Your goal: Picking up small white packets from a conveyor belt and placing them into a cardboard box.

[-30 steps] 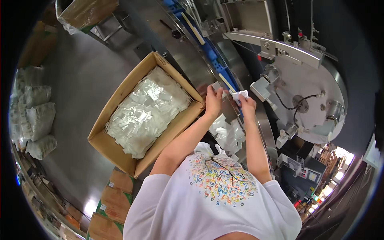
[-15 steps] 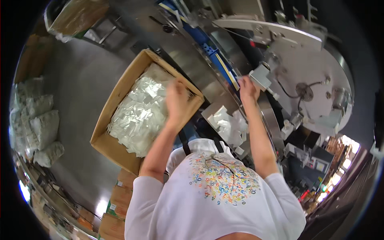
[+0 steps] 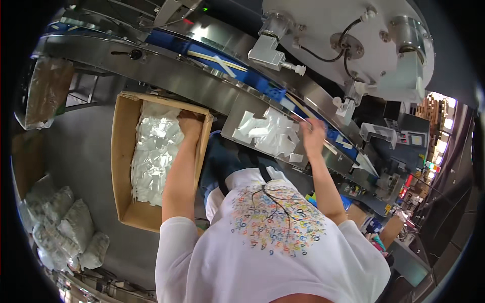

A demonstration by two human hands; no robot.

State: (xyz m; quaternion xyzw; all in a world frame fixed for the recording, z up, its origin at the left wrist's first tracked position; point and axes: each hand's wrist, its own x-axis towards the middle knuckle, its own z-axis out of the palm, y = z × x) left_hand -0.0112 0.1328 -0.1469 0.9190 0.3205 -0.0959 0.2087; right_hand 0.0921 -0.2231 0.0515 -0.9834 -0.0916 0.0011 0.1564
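Note:
My left hand (image 3: 190,124) reaches into the far right corner of a cardboard box (image 3: 119,166). It lies against the small flat white packets (image 3: 151,151) that fill much of the box, and its fingertips are hidden. My right hand (image 3: 314,134) is over the right end of a metal tray (image 3: 233,117), close to the conveyor. Its fingers are bent together around something thin that is too blurred to make out. Loose white packets (image 3: 270,132) lie in the tray. Along the blue conveyor (image 3: 202,50) lie pale thin sticks (image 3: 217,61), with a white strip (image 3: 225,67) across some.
Above the conveyor at the right hangs a round machine plate (image 3: 323,30) with metal arms (image 3: 268,53). Stuffed clear bags (image 3: 76,227) sit on the floor at the left. A plastic-lined carton (image 3: 48,91) stands at the far left.
My view has turned, so the conveyor now runs more crosswise. My left hand has gone from above the packets into the box's far right corner. My right hand is now nearer the tray.

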